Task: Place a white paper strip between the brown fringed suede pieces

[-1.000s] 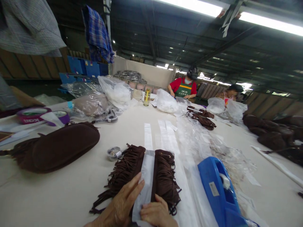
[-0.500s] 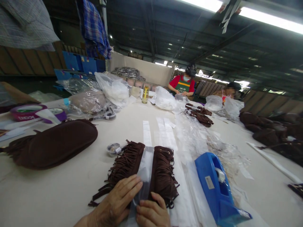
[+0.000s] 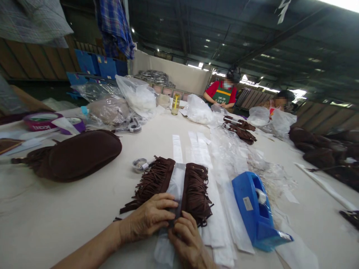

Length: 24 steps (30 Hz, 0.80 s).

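Wide tabletop (image 3: 56, 216) left of fringed piece (image 3: 196, 190), blue dispenser (image 3: 255, 215) right.

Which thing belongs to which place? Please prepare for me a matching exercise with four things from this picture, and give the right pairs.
Things
1. Translucent strip
2. Blue tape dispenser
3. Oblong brown bag
4. Blue checked cloth

Places
A. Hanging at upper left
B. On the left of the table
C. Between brown fringed parts
D. Right of the right hand

Pairs: 1-C, 2-D, 3-B, 4-A
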Each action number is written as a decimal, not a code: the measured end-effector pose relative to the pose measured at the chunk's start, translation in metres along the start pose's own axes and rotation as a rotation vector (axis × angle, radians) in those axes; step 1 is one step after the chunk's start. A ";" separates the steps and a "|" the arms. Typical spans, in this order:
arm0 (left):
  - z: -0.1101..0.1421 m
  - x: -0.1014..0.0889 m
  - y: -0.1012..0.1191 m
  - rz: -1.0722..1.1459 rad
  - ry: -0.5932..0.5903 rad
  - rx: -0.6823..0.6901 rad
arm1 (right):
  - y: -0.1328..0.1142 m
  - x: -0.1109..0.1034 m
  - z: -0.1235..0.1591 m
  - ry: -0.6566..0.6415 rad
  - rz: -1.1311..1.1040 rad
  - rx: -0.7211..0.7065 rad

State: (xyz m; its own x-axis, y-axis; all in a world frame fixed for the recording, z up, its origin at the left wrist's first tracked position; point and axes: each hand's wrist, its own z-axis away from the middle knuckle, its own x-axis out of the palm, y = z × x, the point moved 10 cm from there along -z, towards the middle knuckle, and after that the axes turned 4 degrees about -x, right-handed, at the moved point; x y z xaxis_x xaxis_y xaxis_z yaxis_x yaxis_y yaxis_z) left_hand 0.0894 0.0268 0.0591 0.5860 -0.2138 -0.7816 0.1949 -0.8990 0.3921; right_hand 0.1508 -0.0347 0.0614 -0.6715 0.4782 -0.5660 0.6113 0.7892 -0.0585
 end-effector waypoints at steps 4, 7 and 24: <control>0.000 0.000 0.005 -0.012 -0.001 0.032 | 0.000 0.009 0.000 -0.148 -0.011 0.019; -0.001 -0.003 0.009 -0.024 0.042 0.044 | -0.003 0.009 -0.004 -0.252 -0.003 -0.019; 0.008 -0.002 0.018 -0.131 0.227 0.042 | 0.001 -0.013 0.064 -0.426 -0.177 0.596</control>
State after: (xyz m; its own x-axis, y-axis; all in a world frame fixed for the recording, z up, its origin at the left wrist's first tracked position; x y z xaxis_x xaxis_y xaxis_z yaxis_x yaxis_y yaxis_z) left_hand 0.0851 0.0079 0.0636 0.7206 -0.0076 -0.6933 0.2505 -0.9295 0.2706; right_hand 0.1871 -0.0647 0.0158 -0.6351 0.0776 -0.7685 0.7133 0.4407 -0.5450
